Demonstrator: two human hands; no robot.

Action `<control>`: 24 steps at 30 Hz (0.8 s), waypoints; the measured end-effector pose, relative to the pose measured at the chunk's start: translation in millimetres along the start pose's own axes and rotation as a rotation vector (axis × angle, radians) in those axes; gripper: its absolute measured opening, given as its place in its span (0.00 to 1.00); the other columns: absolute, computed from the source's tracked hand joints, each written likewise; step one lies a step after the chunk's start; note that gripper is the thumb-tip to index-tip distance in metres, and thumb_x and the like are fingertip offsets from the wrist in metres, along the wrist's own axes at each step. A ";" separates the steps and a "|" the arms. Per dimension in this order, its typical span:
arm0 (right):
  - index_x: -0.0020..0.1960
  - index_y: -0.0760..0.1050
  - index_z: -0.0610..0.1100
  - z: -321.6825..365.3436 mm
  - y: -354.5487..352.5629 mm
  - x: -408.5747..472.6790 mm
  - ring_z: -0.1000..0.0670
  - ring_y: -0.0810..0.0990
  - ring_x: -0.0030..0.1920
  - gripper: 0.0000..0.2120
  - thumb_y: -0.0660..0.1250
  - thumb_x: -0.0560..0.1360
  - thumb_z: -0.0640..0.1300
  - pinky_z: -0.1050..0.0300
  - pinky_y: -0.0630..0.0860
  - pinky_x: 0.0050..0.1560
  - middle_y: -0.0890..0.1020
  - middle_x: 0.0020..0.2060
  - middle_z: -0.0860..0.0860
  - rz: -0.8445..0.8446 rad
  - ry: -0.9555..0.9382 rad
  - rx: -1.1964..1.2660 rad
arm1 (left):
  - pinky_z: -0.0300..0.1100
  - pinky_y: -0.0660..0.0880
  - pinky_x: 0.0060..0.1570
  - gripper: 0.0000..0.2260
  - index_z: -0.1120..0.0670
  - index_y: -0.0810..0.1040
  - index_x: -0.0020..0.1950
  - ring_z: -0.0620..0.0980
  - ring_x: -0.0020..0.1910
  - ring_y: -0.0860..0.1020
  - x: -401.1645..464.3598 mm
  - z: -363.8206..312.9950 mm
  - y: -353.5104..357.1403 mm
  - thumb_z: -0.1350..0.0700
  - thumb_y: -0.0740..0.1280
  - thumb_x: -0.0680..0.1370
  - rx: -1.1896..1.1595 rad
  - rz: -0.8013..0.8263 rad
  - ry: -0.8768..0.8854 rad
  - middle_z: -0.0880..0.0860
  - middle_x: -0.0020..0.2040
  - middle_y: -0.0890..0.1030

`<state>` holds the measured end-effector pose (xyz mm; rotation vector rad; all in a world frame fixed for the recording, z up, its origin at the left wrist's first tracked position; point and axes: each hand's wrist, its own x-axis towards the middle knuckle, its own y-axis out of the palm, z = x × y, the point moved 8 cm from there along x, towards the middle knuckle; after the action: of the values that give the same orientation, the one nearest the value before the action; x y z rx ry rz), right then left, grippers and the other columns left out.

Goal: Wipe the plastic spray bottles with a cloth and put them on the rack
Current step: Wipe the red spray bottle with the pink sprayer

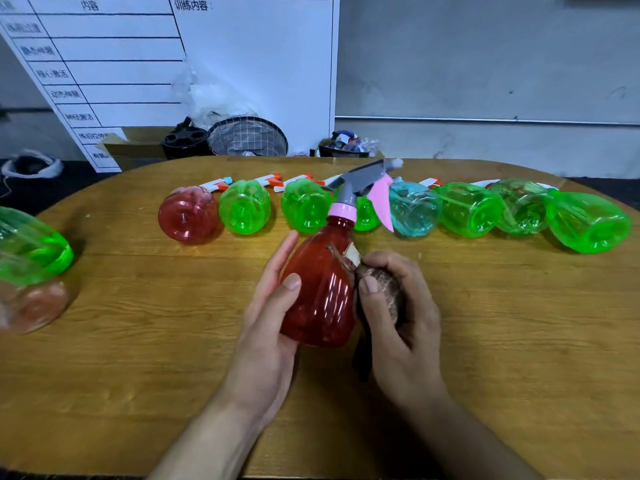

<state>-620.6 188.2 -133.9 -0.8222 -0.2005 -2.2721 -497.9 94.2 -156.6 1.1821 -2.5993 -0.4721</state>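
While your left hand fingers curl round the red bottle, your right hand clenches the cloth against its side above the bench.

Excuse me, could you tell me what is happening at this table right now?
A person is wiping a red spray bottle over the wooden table. The left hand holds the bottle by its body, while the right hand has a bunched brown cloth in its grip, pressed against the bottle's side. A row of bottles, mostly green, lies on its side behind them. No rack is visible in this view.
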 end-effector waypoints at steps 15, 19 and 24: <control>0.68 0.81 0.50 -9.9 -6.7 4.1 0.49 0.81 0.49 0.15 0.62 0.86 0.50 0.73 0.69 0.53 0.84 0.48 0.45 0.040 0.049 -0.211 | 0.64 0.61 0.80 0.21 0.39 0.77 0.75 0.52 0.80 0.69 2.0 24.5 -4.9 0.48 0.60 0.82 0.155 0.046 0.044 0.49 0.78 0.75; 0.67 0.82 0.51 14.1 14.4 -12.4 0.60 0.70 0.40 0.14 0.65 0.84 0.52 0.68 0.69 0.41 0.71 0.44 0.53 0.184 -0.200 -0.357 | 0.60 0.65 0.78 0.21 0.45 0.76 0.76 0.53 0.76 0.74 3.5 20.8 -16.0 0.55 0.54 0.87 0.176 -0.002 0.054 0.51 0.75 0.79; 0.64 0.85 0.52 34.8 35.1 -34.7 0.53 0.76 0.38 0.13 0.72 0.81 0.50 0.57 0.76 0.32 0.77 0.42 0.49 0.312 -0.521 -0.513 | 0.45 0.75 0.72 0.18 0.50 0.77 0.74 0.52 0.71 0.80 6.8 4.4 -14.1 0.51 0.57 0.86 0.120 -0.041 0.062 0.51 0.69 0.83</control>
<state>-560.6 194.3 -130.8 -1.5864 0.2768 -1.7926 -494.2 81.1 -165.5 1.2687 -2.5864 -0.2856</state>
